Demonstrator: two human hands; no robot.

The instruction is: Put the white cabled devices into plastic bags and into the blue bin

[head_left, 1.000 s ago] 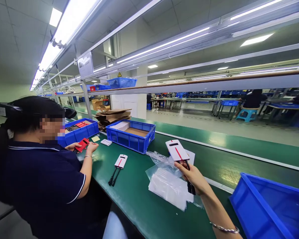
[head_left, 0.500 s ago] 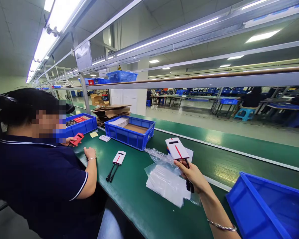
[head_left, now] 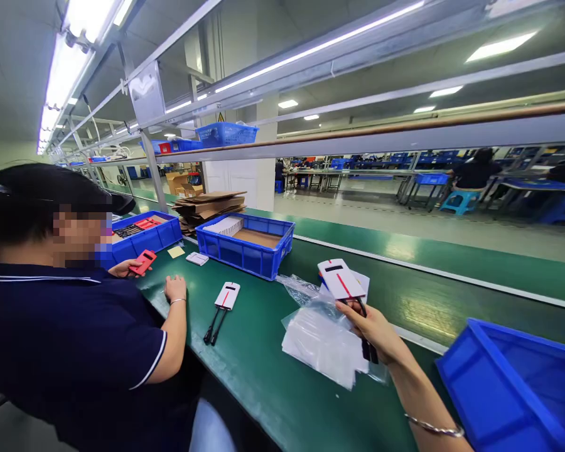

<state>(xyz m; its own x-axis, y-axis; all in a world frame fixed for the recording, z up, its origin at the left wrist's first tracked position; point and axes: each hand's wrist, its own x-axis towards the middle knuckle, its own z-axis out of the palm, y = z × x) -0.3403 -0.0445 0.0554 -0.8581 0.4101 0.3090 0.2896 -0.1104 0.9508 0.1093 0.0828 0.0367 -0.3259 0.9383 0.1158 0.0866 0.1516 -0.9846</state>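
Since a second ago the co-worker's hand (head_left: 175, 289) has left the red device (head_left: 142, 261) and now lies flat on the green belt (head_left: 263, 376).
Beside the blue bin (head_left: 475, 389), the right hand (head_left: 371, 329) pinches the black cables (head_left: 371, 353) of a white device (head_left: 339, 279) (red stripe facing up), held above the clear bags (head_left: 322, 342); farther, a second white device (head_left: 228, 295) lies before a blue crate (head_left: 245, 254).

Left hand (head_left: 371, 328), raised, gripping white card (head_left: 339, 279) with black cords (head_left: 371, 353). Beneath: clear bags (head_left: 322, 342) on green belt (head_left: 263, 376). Beside: blue bin (head_left: 499, 389). Opposite side: seated co-worker (head_left: 75, 339).
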